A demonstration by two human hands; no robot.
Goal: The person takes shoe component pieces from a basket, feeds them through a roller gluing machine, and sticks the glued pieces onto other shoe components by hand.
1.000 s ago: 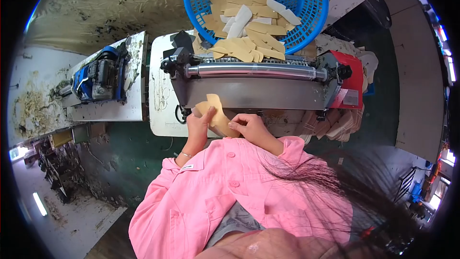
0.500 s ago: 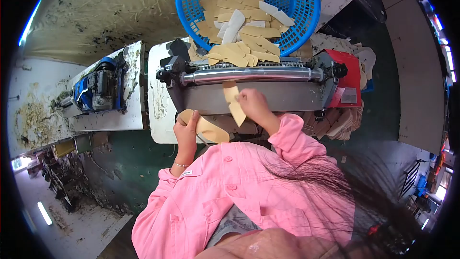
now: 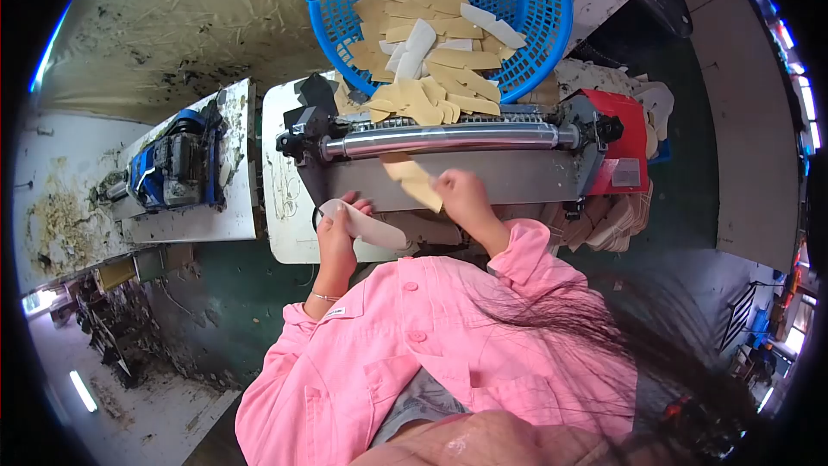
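Note:
My left hand (image 3: 338,240) holds a flat, pale, elongated cut piece (image 3: 378,229) in front of the machine, thumb on top and fingers partly behind it. My right hand (image 3: 466,200) has its fingers closed at the right edge of a tan cut piece (image 3: 407,174), slightly blurred. The far end of that tan piece meets the underside of the shiny metal roller (image 3: 448,138), and it lies slanted over the grey front plate (image 3: 509,174). What the material is, I cannot tell.
Behind the roller stands a blue plastic basket (image 3: 552,52) with many tan and white cut pieces (image 3: 423,34), some spilling toward the machine. A red cover (image 3: 623,134) is at the machine's right end. Stacked pieces (image 3: 608,224) lie below it. A blue motor unit (image 3: 177,160) is at left.
The piece in my left hand has turned from its tan face to a whitish one. The tan piece at the roller has tilted, its near end swinging right, and my right hand moved slightly right.

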